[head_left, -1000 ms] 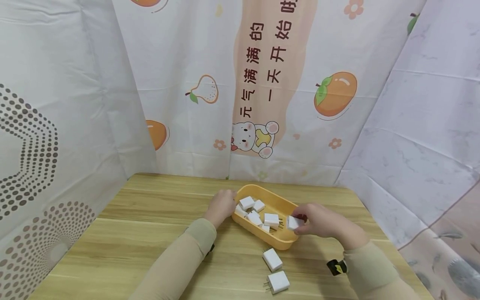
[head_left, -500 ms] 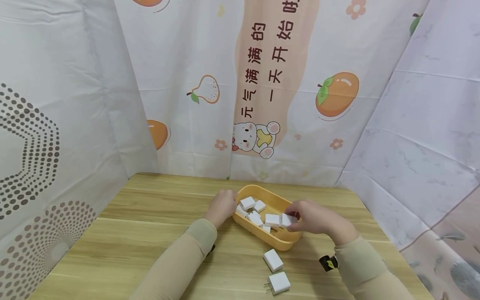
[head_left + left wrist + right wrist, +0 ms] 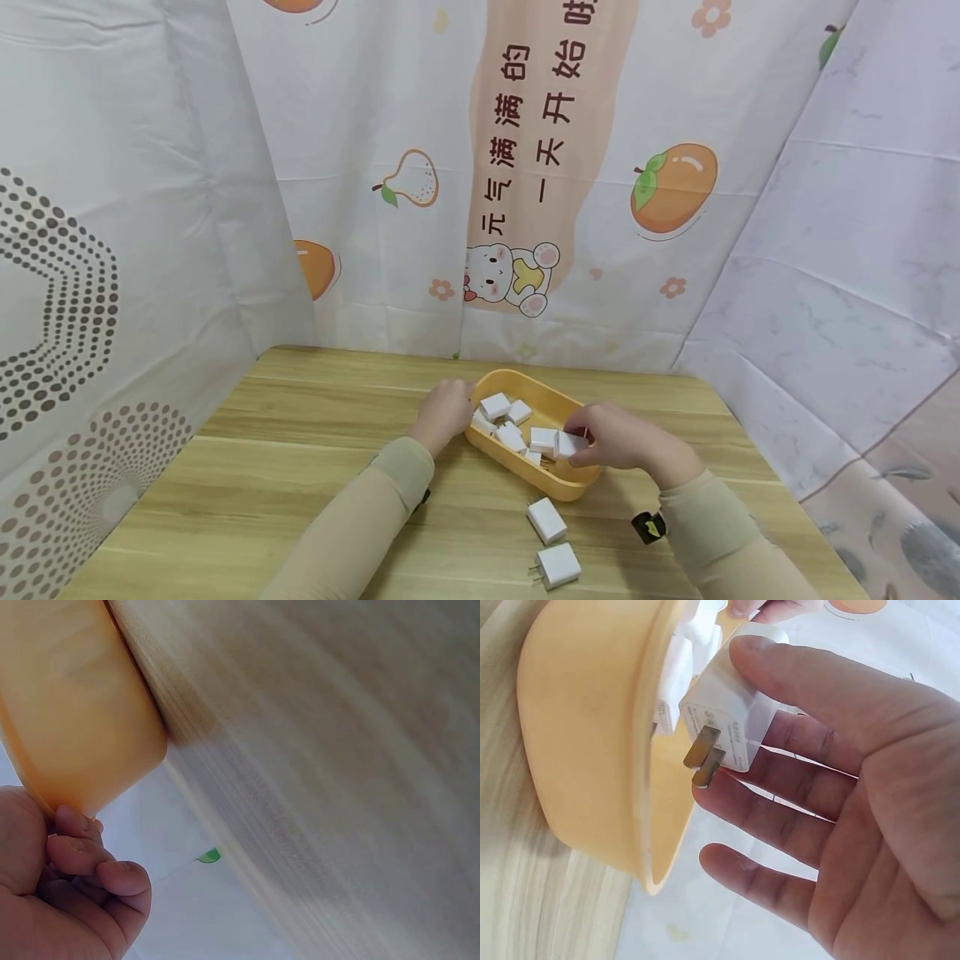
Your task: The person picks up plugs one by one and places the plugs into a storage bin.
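A yellow plastic basket (image 3: 540, 482) stands on the table with several white charger plugs (image 3: 508, 438) lying inside. My left hand (image 3: 446, 408) grips the basket's far left end; in the left wrist view its curled fingers (image 3: 124, 877) meet the rim. Over the basket's right end, my right hand (image 3: 626, 440) pinches a white charger plug (image 3: 572, 444) between thumb and fingers. The right wrist view shows that charger plug (image 3: 727, 697) close up, its two flat metal prongs (image 3: 703, 754) bare and pointing away from the palm, beside the basket rim.
Two more charger plugs, one nearer the basket (image 3: 547, 520) and one closer to me (image 3: 558, 566), lie on the wooden table (image 3: 300, 467) in front of the basket. Printed curtains (image 3: 390, 275) hang behind the table and at both sides.
My right hand has moved left with the pinched charger plug, which now sits right beside another charger plug in the basket. The left hand has kept its place at the rim.
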### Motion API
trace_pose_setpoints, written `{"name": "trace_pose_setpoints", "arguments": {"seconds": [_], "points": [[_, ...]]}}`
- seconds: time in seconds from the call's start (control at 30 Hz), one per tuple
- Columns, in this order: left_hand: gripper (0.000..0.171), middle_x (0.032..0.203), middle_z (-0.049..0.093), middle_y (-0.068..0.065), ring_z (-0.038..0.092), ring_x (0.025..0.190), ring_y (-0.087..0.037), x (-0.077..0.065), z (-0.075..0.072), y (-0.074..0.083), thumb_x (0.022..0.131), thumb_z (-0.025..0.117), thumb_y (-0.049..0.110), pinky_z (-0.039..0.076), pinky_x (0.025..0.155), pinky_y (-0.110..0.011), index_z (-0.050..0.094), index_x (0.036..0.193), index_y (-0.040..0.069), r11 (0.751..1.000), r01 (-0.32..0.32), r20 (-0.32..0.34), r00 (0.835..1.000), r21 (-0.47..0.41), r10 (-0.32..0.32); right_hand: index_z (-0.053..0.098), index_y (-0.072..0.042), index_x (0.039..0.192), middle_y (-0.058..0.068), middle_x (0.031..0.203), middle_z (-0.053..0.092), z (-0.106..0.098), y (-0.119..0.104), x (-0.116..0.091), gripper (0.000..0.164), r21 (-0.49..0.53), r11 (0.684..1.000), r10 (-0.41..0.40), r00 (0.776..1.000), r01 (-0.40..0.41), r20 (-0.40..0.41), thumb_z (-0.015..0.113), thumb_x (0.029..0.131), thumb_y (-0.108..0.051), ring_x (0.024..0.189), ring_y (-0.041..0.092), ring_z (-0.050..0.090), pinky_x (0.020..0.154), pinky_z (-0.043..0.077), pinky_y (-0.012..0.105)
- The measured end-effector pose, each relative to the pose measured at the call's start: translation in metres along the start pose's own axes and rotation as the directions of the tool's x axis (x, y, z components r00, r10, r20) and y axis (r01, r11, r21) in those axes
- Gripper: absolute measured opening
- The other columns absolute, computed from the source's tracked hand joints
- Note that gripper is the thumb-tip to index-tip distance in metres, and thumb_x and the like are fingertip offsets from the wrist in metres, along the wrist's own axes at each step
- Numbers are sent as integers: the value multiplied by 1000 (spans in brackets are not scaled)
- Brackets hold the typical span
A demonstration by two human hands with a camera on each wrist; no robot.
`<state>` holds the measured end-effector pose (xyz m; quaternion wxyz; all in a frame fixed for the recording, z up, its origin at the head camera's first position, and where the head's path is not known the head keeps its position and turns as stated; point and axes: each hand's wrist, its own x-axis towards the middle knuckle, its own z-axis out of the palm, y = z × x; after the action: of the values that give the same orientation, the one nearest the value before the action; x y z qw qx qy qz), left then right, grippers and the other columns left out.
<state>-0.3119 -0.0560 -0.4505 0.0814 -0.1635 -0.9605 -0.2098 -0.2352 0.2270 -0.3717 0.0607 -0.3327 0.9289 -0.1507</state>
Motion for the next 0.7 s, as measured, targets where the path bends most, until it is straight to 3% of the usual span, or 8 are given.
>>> {"name": "trace_pose_setpoints", "arguments": {"seconds": [0.3,0.7], "points": [[34,62,46,-2,45,57,-15,1,1,0,101,60,7,42,51,-28,52,68,13,1000,17,8,1000,-10,-17,68,-18,84,-7,72,55,9,5,4,18,-35,999,-20,1000,20,9,85,81,-15,65,5,46,60,41,28],[34,63,45,-2,45,58,-15,-1,-1,0,100,58,3,41,51,-28,50,69,13,1000,8,19,1000,10,-8,63,-20,78,-9,66,46,20,8,7,21,-85,996,16,1000,-14,19,84,80,-16,60,5,40,55,35,27]]}}
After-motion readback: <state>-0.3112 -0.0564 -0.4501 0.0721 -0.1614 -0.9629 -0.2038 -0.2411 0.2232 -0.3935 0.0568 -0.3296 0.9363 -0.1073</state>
